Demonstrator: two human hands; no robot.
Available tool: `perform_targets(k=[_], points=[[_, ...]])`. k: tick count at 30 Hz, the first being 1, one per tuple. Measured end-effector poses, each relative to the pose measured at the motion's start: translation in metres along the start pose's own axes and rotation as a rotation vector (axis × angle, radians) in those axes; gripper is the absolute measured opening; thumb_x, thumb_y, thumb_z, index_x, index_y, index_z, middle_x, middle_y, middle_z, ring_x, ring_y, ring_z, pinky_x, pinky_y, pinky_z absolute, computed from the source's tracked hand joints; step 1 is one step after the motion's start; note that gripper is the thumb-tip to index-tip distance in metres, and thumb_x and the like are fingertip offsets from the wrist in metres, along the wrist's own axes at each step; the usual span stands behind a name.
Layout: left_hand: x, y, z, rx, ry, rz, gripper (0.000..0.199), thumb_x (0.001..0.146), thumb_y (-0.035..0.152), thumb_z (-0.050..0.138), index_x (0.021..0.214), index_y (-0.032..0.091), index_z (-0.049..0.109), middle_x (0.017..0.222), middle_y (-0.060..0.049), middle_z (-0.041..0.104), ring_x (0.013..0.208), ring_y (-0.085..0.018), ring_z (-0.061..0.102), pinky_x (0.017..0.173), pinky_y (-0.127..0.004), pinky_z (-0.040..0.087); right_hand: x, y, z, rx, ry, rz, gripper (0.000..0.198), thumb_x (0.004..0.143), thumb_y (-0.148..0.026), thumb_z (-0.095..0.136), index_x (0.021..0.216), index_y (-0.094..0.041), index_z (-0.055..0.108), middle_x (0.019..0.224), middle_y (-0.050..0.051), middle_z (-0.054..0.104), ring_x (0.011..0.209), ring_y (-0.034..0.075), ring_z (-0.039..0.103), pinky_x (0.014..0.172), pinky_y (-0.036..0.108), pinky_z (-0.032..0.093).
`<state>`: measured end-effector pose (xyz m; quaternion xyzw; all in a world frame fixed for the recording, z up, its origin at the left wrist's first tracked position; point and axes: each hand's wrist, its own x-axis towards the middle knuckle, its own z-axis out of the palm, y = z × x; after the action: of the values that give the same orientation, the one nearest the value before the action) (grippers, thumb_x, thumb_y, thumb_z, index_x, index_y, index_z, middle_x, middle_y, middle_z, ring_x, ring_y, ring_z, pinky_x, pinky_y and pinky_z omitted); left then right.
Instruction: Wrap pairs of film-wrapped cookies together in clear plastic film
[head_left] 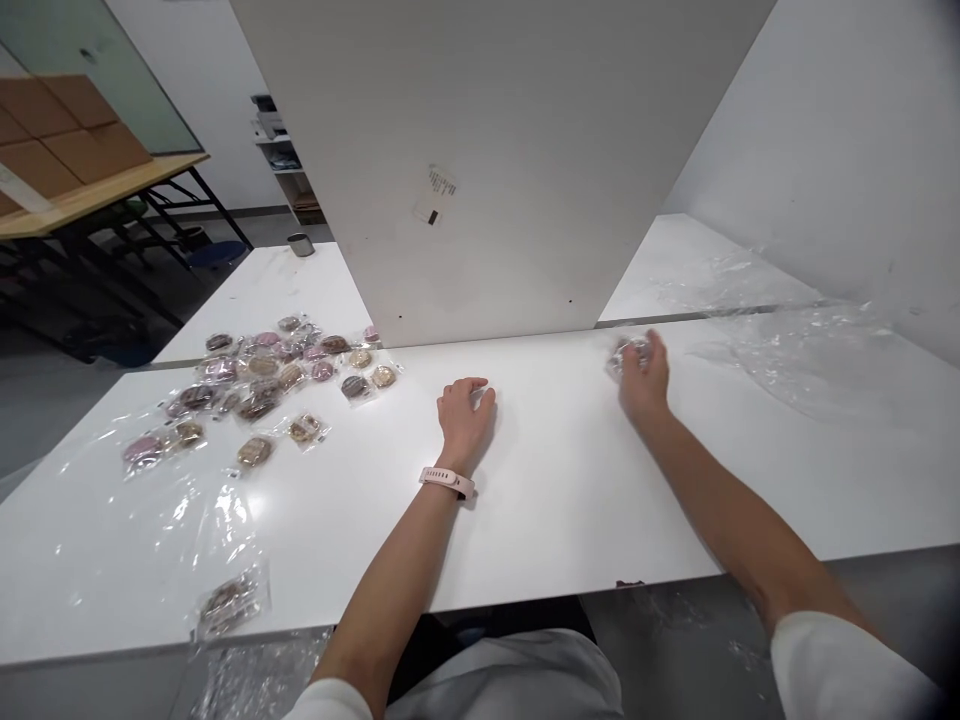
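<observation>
My left hand rests on the white table with its fingers loosely bent, thumb apart and nothing in it. A pink band is around that wrist. Further right, near the upright panel's lower corner, my right hand grips a clear-wrapped packet; motion blur hides what is inside. To the left of my left hand lies a loose pile of round cookie-like pieces in clear wrappers, brown, tan and pink. One tan wrapped piece sits apart in front of the pile, and a brown one lies near the table's front edge.
A tall white panel stands upright at the back of the table. Crumpled clear plastic film spreads at the right, with more film at the left. A grey cup and cardboard boxes are further back.
</observation>
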<state>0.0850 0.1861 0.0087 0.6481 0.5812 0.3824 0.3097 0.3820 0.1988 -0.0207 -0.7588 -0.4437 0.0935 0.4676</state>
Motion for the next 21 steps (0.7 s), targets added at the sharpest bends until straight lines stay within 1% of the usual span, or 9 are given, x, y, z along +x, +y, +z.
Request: perform_targets(k=[2, 4, 6, 9, 11, 14, 15, 18, 21], points=[[0.001, 0.001, 0.002, 0.007, 0.013, 0.012, 0.013, 0.086, 0.025, 0.057, 0.098, 0.026, 0.064, 0.107, -0.006, 0.068, 0.111, -0.028, 0.056, 0.100, -0.046, 0.036, 0.048, 0.008, -0.003, -0.016, 0.197, 0.095, 0.063, 0.100, -0.038, 0.025, 0.159, -0.018, 0.015, 0.153, 0.022, 0.037, 0.136, 0.025, 0.046, 0.101, 0.045, 0.045], [0.001, 0.000, 0.004, 0.014, 0.030, 0.025, 0.016, 0.086, 0.022, 0.056, 0.098, 0.026, 0.064, 0.105, -0.006, 0.068, 0.109, -0.028, 0.056, 0.098, -0.046, 0.038, 0.088, 0.004, -0.001, -0.045, 0.263, 0.077, 0.062, 0.101, -0.031, 0.022, 0.159, -0.013, 0.013, 0.157, 0.024, 0.029, 0.142, 0.024, 0.037, 0.107, 0.043, 0.039], [0.001, -0.002, 0.005, 0.028, 0.033, 0.026, 0.018, 0.085, 0.019, 0.054, 0.098, 0.026, 0.065, 0.103, -0.006, 0.067, 0.106, -0.028, 0.056, 0.096, -0.046, 0.038, 0.115, -0.003, 0.008, -0.146, 0.176, 0.028, 0.060, 0.101, -0.029, 0.020, 0.159, -0.010, 0.017, 0.154, 0.026, 0.033, 0.141, 0.024, 0.038, 0.109, 0.041, 0.034], [0.002, -0.003, 0.005, 0.055, 0.011, 0.025, 0.021, 0.085, 0.016, 0.051, 0.097, 0.026, 0.064, 0.104, -0.006, 0.067, 0.104, -0.027, 0.056, 0.094, -0.045, 0.040, 0.130, -0.008, 0.024, -0.282, -0.046, 0.044, 0.059, 0.101, -0.031, 0.026, 0.155, -0.009, 0.030, 0.144, 0.028, 0.045, 0.135, 0.029, 0.044, 0.110, 0.046, 0.028], [0.002, -0.003, 0.005, 0.071, -0.002, 0.032, 0.022, 0.085, 0.014, 0.049, 0.096, 0.025, 0.064, 0.106, -0.006, 0.068, 0.105, -0.027, 0.056, 0.094, -0.046, 0.039, 0.127, -0.007, 0.032, -0.320, -0.067, 0.057, 0.060, 0.100, -0.033, 0.031, 0.155, -0.010, 0.031, 0.151, 0.028, 0.039, 0.139, 0.033, 0.038, 0.112, 0.051, 0.024], [0.002, -0.004, 0.004, 0.081, -0.006, 0.048, 0.022, 0.083, 0.013, 0.049, 0.094, 0.025, 0.063, 0.107, -0.005, 0.069, 0.106, -0.027, 0.056, 0.095, -0.046, 0.039, 0.111, -0.004, 0.031, -0.315, 0.061, 0.096, 0.068, 0.099, -0.040, 0.033, 0.159, -0.010, 0.018, 0.164, 0.024, 0.013, 0.148, 0.035, 0.020, 0.116, 0.052, 0.019], [0.003, -0.005, 0.004, 0.081, -0.004, 0.051, 0.022, 0.083, 0.012, 0.049, 0.094, 0.025, 0.064, 0.107, -0.005, 0.069, 0.106, -0.027, 0.056, 0.095, -0.046, 0.039, 0.101, -0.003, 0.028, -0.301, 0.098, 0.130, 0.070, 0.099, -0.041, 0.032, 0.159, -0.010, 0.016, 0.165, 0.023, 0.009, 0.149, 0.036, 0.018, 0.116, 0.053, 0.019], [0.007, -0.006, 0.005, 0.092, -0.002, 0.057, 0.022, 0.083, 0.012, 0.049, 0.092, 0.025, 0.064, 0.108, -0.005, 0.069, 0.107, -0.028, 0.056, 0.097, -0.048, 0.039, 0.061, -0.005, 0.016, -0.270, 0.094, 0.187, 0.070, 0.096, -0.038, 0.035, 0.157, -0.010, 0.018, 0.163, 0.025, 0.013, 0.148, 0.036, 0.019, 0.114, 0.054, 0.022], [0.006, -0.002, 0.007, 0.122, 0.000, 0.045, 0.021, 0.084, 0.012, 0.050, 0.092, 0.023, 0.066, 0.109, -0.007, 0.070, 0.111, -0.028, 0.056, 0.102, -0.049, 0.038, 0.009, -0.006, 0.004, -0.274, -0.039, 0.085, 0.069, 0.090, -0.033, 0.045, 0.154, -0.012, 0.028, 0.161, 0.023, 0.023, 0.146, 0.036, 0.023, 0.114, 0.054, 0.025]])
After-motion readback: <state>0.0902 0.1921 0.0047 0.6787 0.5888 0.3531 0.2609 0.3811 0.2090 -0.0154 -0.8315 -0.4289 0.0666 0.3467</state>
